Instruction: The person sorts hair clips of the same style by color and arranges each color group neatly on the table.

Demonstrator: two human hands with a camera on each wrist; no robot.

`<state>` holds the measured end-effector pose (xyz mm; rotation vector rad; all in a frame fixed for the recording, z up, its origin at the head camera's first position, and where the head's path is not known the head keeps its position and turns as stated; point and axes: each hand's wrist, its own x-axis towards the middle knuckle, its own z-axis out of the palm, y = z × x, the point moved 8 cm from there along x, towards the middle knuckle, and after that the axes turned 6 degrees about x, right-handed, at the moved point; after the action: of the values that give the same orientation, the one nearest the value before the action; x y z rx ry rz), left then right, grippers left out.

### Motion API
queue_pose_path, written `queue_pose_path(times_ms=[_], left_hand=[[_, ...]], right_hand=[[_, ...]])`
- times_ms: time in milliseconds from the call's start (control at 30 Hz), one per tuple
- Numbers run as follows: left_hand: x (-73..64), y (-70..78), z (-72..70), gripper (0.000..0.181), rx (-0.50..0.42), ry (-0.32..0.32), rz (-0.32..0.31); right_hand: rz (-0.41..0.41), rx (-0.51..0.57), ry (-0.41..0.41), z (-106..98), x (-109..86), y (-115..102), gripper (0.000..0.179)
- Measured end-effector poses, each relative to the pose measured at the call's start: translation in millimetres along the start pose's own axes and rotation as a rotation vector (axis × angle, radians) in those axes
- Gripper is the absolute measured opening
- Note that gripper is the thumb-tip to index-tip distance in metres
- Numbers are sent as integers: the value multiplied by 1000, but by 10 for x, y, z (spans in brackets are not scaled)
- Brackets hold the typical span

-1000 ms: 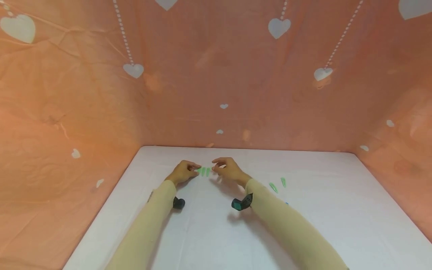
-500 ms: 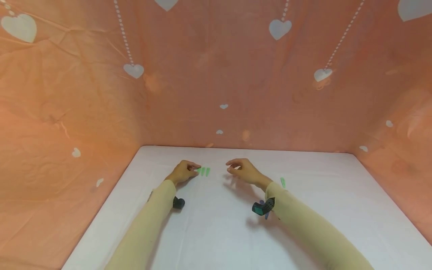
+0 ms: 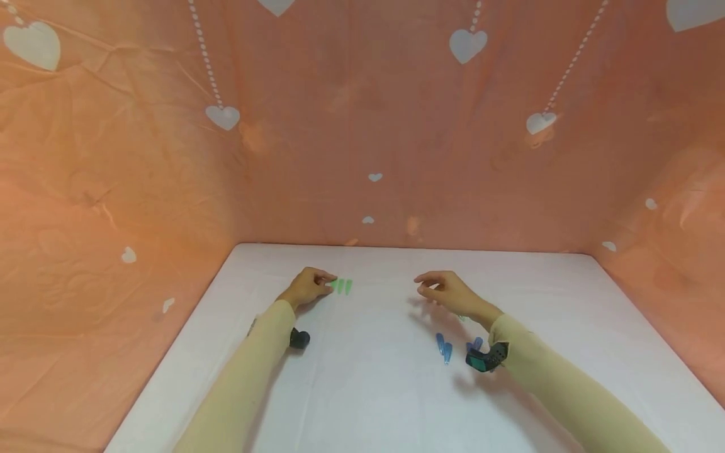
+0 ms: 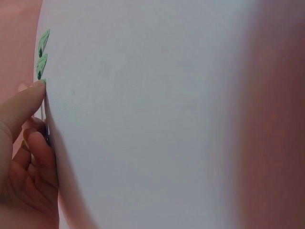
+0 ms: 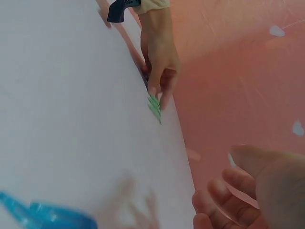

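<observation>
Several slim green snap hair clips (image 3: 348, 287) lie side by side in a short row on the white table. At the row's left end my left hand (image 3: 308, 286) pinches one green clip (image 3: 334, 286) between thumb and finger. The left wrist view has the thumb over that clip, with two more green clips (image 4: 42, 65) beyond it. My right hand (image 3: 447, 292) hovers over the table to the right, fingers loosely bent, holding nothing. Below it lie blue hair clips (image 3: 447, 352), partly hidden by the wrist camera. A green clip (image 3: 461, 318) peeks out under the right wrist.
The white table (image 3: 362, 390) meets an orange cloth backdrop (image 3: 396, 189) with white hearts at its back and sides. Black wrist cameras (image 3: 487, 357) project from both sleeves. A blurred blue clip (image 5: 62, 217) is close in the right wrist view.
My right hand has moved right, away from the green row, uncovering blue clips and covering green ones on the right. The left hand has stayed on its clip.
</observation>
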<state>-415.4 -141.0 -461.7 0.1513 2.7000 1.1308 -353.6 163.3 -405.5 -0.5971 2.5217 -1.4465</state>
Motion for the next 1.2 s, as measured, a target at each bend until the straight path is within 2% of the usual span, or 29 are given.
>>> queue_pose_path(times_ms=[333,500,700,1000,1200], left_hand=[[40,-35,-10,32,-4,2,6],[39,-48,-28,31,5,8,6],[33,-45,-35,31,16,12,33],[35,-21,-22,32,5,19,50],[52,-32,-5,32,-1,17,24]], right_hand=[[72,1,51,-266,-247,386,38],[69,-44,46,-342,-321,487,35],[70,-134,58,-377,-356,544,30],[80,-277,65,-321,-371,559,29],[86,-289,66,-272,-386,501,26]])
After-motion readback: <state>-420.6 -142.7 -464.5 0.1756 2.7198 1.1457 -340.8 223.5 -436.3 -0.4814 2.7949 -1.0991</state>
